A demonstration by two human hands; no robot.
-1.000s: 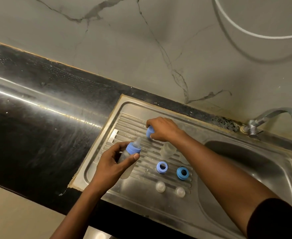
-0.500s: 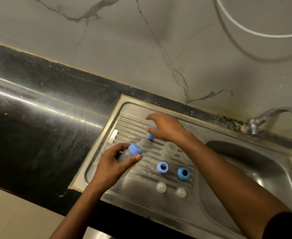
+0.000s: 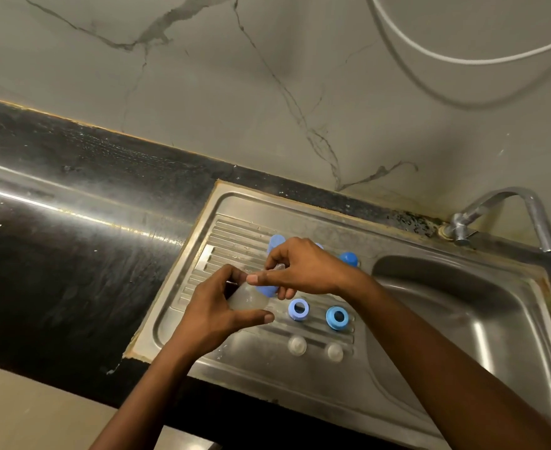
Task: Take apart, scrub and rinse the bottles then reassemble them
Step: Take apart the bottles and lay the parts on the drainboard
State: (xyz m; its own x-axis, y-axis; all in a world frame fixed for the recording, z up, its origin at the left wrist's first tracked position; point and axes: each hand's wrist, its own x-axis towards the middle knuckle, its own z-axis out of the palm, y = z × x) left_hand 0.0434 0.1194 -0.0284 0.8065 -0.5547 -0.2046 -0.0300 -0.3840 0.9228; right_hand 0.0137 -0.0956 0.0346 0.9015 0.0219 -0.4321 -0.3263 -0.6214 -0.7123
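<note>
Pointing its neck rightward over the steel drainboard (image 3: 235, 235), a clear bottle (image 3: 246, 298) is gripped by the curled fingers of the left hand (image 3: 212, 306), and its blue collar (image 3: 266, 290) is pinched by the thumb and fingers of the right hand (image 3: 306, 271). Just right, a pale blue ring (image 3: 298, 309) and a brighter blue ring (image 3: 337, 317) are laid on the ribs; a blue cap (image 3: 349, 258) is stood farther back.

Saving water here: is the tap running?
Looks off: no stream falls from the tap into the sink basin, which shows no splashing.
</note>
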